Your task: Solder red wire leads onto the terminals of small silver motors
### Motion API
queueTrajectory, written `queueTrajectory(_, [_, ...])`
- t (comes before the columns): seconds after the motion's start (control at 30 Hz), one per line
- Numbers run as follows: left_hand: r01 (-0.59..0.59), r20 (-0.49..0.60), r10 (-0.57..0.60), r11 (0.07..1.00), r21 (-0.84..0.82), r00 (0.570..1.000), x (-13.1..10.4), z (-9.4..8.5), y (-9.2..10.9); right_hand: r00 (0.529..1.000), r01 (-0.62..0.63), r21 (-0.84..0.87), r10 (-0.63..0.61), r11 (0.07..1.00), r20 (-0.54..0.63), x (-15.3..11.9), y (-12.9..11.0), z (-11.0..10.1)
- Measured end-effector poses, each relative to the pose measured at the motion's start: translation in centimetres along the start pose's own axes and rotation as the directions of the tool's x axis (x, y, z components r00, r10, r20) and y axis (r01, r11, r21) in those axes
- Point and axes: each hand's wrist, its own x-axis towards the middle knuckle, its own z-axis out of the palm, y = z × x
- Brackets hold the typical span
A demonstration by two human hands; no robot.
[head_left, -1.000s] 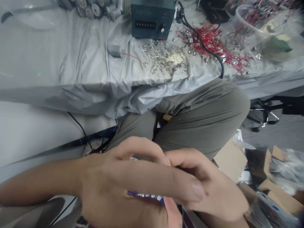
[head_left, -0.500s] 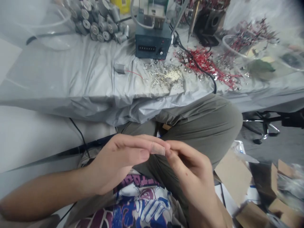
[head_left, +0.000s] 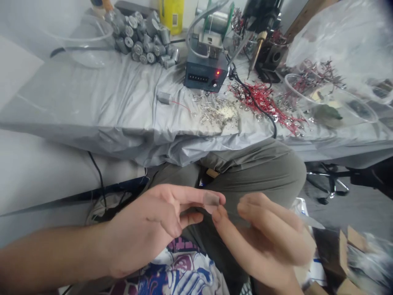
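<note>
Grey, partly see-through tape (head_left: 211,200) lay on an outstretched finger of the left hand (head_left: 150,223), otherwise loosely uncurled. The open right hand (head_left: 267,239) sat just to its right, thumb at the tape's lower edge, fingers parted from thumb; its long axis was unclear.

Looks like an electronics workshop to me: soldering iron (head_left: 260,45), wire spool (head_left: 216,21), red leads (head_left: 265,102) and metal cylinders (head_left: 139,39) crowd this covered bench (head_left: 119,98).

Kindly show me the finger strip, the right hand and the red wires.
Finger strip (head_left: 211,199), head view: its darker part.
Right hand (head_left: 270,246), head view: its middle.
Red wires (head_left: 269,105), head view: middle of the pile.
</note>
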Motion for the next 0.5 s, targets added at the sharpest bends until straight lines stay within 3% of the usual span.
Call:
queueTrajectory(0.1, [-0.008, 0.034, 0.008, 1.0, -0.024, 0.999, 0.1, -0.1, 0.1, 0.994, 0.101, -0.02, -0.102, 0.995, -0.042, 0.4, 0.0, -0.3])
queueTrajectory(0.27, [0.006, 0.03, -0.005, 1.0, -0.03, 1.0, 0.3, -0.3, 0.0, 0.995, 0.1, 0.009, -0.1, 0.995, -0.005, 1.4, -1.0, -0.7])
queueTrajectory(0.4, [-0.025, -0.031, 0.026, 0.999, 0.044, 0.999, 0.4, -0.5, -0.4, 0.993, -0.018, 0.093, 0.028, 0.996, -0.11, 0.3, -1.4, -0.5])
queueTrajectory(0.5, [-0.046, -0.049, 0.054, 0.988, 0.147, 0.997, 0.3, -0.7, -0.4, 0.988, -0.154, 0.196, 0.153, 0.968, 0.019, -0.1, -1.5, -1.0])
